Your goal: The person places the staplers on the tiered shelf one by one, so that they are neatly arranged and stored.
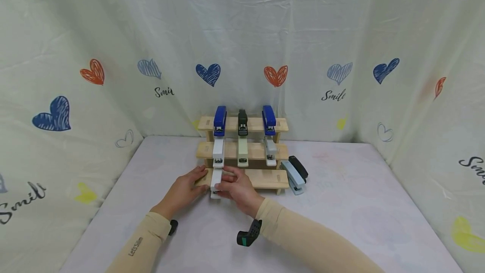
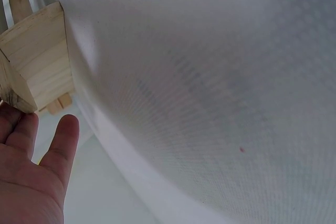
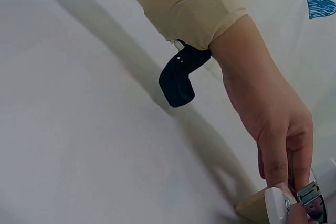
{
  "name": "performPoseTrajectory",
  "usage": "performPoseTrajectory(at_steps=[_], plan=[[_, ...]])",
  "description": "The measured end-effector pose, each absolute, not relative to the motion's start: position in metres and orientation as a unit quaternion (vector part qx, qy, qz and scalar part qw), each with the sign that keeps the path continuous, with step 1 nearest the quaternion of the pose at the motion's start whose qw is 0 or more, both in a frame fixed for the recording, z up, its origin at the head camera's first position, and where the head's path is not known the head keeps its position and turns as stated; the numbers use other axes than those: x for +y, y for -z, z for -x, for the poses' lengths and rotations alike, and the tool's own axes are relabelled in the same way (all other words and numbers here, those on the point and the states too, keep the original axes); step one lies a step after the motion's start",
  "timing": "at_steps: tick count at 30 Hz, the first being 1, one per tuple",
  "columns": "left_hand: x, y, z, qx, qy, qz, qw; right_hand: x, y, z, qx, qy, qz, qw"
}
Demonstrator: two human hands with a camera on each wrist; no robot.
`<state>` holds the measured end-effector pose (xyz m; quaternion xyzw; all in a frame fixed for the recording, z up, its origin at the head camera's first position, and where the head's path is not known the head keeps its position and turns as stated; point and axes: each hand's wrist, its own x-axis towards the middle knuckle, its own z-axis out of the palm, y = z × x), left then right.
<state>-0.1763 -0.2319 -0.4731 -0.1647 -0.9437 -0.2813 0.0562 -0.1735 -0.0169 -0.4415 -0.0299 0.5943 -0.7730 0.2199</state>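
Observation:
A white stapler (image 1: 216, 177) lies at the left of the lowest tier of a wooden three-tier rack (image 1: 265, 177), its front end jutting past the edge. My right hand (image 1: 240, 191) pinches it from the right side; the right wrist view shows the fingers beside its white end (image 3: 274, 205). At the tier's left end rests my left hand (image 1: 185, 185), fingers extended against the wood (image 2: 44, 61). Above stand another white stapler (image 1: 218, 151), a pale green one (image 1: 243, 151) and a grey one (image 1: 270, 151) on the middle tier.
The top tier bears two blue staplers, left (image 1: 220, 120) and right (image 1: 269, 120), with a black one (image 1: 243, 122) between. Right of the rack, a light blue stapler (image 1: 293, 177) and a black stapler (image 1: 298, 167) lie on the white-covered table (image 1: 341, 205). A printed curtain (image 1: 242, 33) hangs behind.

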Motion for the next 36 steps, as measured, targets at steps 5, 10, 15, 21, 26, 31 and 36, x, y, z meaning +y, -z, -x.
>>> performPoseTrajectory(at_steps=[5, 10, 15, 21, 26, 31, 36], plan=[[-0.231, 0.474, 0.176, -0.944, 0.281, 0.165, 0.057, -0.009, 0.443, 0.171, 0.604, 0.765, 0.032, 0.22], [-0.231, 0.473, 0.176, -0.945, 0.277, 0.162, 0.058, 0.012, 0.441, 0.168, 0.626, 0.738, 0.058, 0.245], [-0.231, 0.471, 0.175, -0.946, 0.277, 0.157, 0.051, 0.045, 0.437, 0.167, 0.655, 0.693, 0.091, 0.286], [-0.231, 0.471, 0.175, -0.947, 0.278, 0.157, 0.045, 0.099, 0.436, 0.166, 0.682, 0.661, 0.11, 0.293], [-0.23, 0.471, 0.175, -0.946, 0.279, 0.16, 0.042, 0.148, 0.432, 0.171, 0.705, 0.647, 0.097, 0.272], [-0.229, 0.468, 0.174, -0.947, 0.279, 0.153, 0.033, 0.192, 0.425, 0.184, 0.731, 0.638, 0.066, 0.231], [-0.229, 0.469, 0.174, -0.949, 0.276, 0.151, 0.033, 0.225, 0.425, 0.199, 0.753, 0.631, 0.011, 0.184]])
